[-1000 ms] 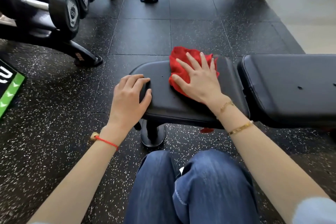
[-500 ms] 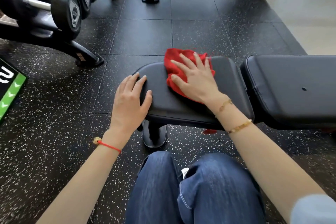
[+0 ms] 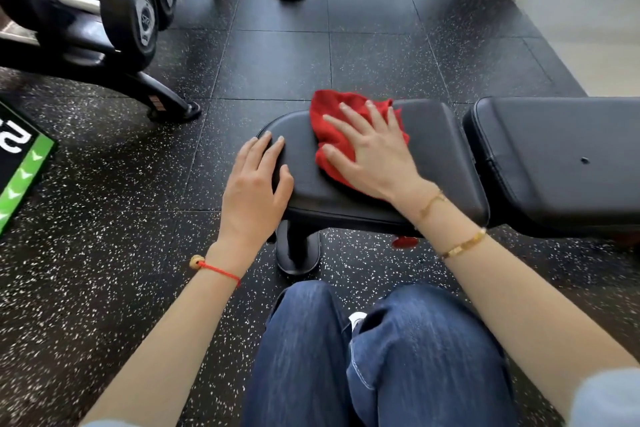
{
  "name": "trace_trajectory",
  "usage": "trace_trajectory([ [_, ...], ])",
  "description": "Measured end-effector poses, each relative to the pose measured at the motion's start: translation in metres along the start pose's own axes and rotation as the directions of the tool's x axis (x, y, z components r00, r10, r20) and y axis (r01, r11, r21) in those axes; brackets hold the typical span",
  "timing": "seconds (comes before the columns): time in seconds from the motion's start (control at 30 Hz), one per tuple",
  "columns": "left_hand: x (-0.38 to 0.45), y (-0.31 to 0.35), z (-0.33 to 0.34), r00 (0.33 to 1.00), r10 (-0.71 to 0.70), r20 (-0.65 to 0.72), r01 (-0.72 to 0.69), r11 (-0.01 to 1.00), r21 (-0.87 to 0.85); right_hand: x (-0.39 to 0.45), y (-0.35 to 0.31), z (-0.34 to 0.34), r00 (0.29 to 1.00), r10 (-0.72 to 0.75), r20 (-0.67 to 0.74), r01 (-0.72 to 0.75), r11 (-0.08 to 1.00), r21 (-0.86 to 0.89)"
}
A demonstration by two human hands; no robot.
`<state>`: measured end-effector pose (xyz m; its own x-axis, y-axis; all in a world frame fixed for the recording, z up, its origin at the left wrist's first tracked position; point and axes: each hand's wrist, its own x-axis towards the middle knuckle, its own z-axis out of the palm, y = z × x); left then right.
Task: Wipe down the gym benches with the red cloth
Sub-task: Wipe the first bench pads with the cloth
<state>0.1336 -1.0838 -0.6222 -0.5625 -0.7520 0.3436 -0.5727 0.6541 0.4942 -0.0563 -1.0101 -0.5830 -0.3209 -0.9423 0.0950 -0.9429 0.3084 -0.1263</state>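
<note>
One red cloth lies bunched on the far half of the seat pad of the table, its upper edge hanging a little past the pad's far rim. The right hand lies flat on it, grip spread wide, fingers straight, pressing the cloth into the vinyl. The left hand rests on the pad's rounded left end, fingers relaxed and nearly straight over the top, thumb on the surface, holding nothing.

By my reading the wipe is at an early or middle stage: the cloth covers only part of the seat pad, and the longer back pad to the right, just beside it across a narrow gap, shows no cloth on it. Whether any pad is already clean cannot be told.

The cloth looks soft and nappy, crumpled into folds. Both pads are smooth black upholstery with stitched seams and rounded corners. Below is speckled rubber floor; rubber-headed dumbbells sit on a rack well apart.
</note>
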Motion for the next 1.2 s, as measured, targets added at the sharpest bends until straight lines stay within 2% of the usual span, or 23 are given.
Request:
trace_trajectory([
  [0.07, 0.0, -0.001, -0.001, 1.0, 0.002, 0.006, -0.002, 1.0, 0.0, -0.016, -0.009, 0.002, 0.996, -0.089, 0.002, 0.089, 0.996, -0.031],
  [0.13, 0.0, -0.001, -0.001, 1.0, 0.003, 0.01, -0.003, 1.0, 0.006, -0.029, 0.002, -0.002, 0.995, -0.097, 0.01, 0.098, 0.992, -0.083],
  [0.3, 0.001, 0.0, -0.003, 1.0, -0.017, 0.013, 0.017, 1.0, 0.006, -0.015, 0.042, -0.012, 0.997, 0.076, 0.011, -0.074, 0.992, -0.105],
  [0.4, 0.0, 0.001, -0.003, 1.0, -0.018, 0.017, 0.018, 1.0, -0.002, 0.011, 0.027, -0.01, 0.992, 0.12, 0.03, -0.118, 0.992, -0.04],
  [0.53, 0.0, 0.0, -0.002, 1.0, -0.016, 0.013, 0.016, 1.0, -0.003, 0.0, -0.007, -0.005, 0.999, -0.036, 0.033, 0.033, 0.995, 0.09],
  [0.63, 0.0, 0.0, -0.002, 1.0, -0.007, 0.0, 0.007, 1.0, -0.002, -0.029, 0.005, -0.008, 0.994, -0.102, -0.024, 0.105, 0.984, 0.146],
  [0.7, 0.0, 0.0, -0.002, 1.0, -0.005, -0.006, 0.005, 1.0, -0.002, -0.037, 0.025, -0.011, 0.997, -0.058, -0.052, 0.065, 0.989, 0.136],
  [0.87, -0.001, 0.0, -0.001, 1.0, -0.011, 0.002, 0.011, 1.0, -0.004, -0.001, 0.051, -0.015, 0.974, 0.221, -0.041, -0.216, 0.971, 0.102],
  [0.93, -0.001, 0.0, 0.0, 1.0, -0.009, 0.004, 0.009, 1.0, -0.009, 0.008, 0.034, -0.011, 0.984, 0.177, -0.015, -0.174, 0.978, 0.115],
  [1.07, 0.0, -0.002, 0.0, 1.0, -0.001, 0.005, 0.001, 1.0, -0.014, -0.028, 0.004, -0.005, 0.997, -0.073, -0.021, 0.076, 0.982, 0.171],
  [1.13, 0.001, -0.002, 0.0, 1.0, 0.001, 0.004, -0.001, 1.0, -0.018, -0.051, 0.011, -0.007, 0.994, -0.099, -0.038, 0.104, 0.981, 0.166],
  [1.2, 0.001, -0.003, 0.0, 1.0, 0.0, -0.003, 0.0, 1.0, -0.019, -0.066, 0.028, -0.01, 0.997, -0.051, -0.057, 0.06, 0.985, 0.161],
])
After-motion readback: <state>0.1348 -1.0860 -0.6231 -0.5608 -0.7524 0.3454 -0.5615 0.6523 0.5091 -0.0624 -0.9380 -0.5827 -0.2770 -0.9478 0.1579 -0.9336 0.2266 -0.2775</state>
